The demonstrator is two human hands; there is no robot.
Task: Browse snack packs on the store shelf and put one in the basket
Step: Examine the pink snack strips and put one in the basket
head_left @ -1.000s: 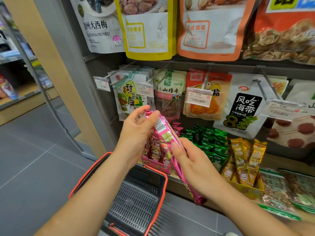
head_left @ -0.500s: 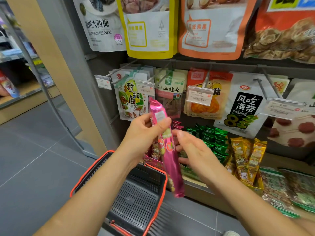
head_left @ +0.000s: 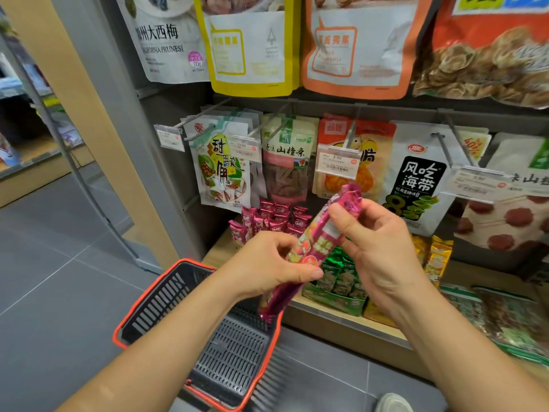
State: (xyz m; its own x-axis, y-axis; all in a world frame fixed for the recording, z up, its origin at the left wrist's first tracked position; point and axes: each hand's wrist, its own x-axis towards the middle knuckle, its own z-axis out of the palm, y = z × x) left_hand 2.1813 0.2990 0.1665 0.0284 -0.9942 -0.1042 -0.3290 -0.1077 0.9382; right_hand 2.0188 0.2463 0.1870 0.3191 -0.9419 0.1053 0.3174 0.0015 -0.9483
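While L hand [head_left: 267,264] pinches low and R hand [head_left: 378,242] pinches near top, pack [head_left: 313,243] hangs tilted over basket's [head_left: 160,301] right rim. Prob. light, floppy, slick film; grip mid-body.

A: Delta since half a second back?
B: Regripped pink snack pack [head_left: 315,245]. Top end now pinched by right hand [head_left: 380,248], previously open beside it.
A: And left hand [head_left: 267,263]?
B: Shifted from top end down to mid-pack. Tilted from near-vertical to top-right, lower end over basket [head_left: 142,298] corner.
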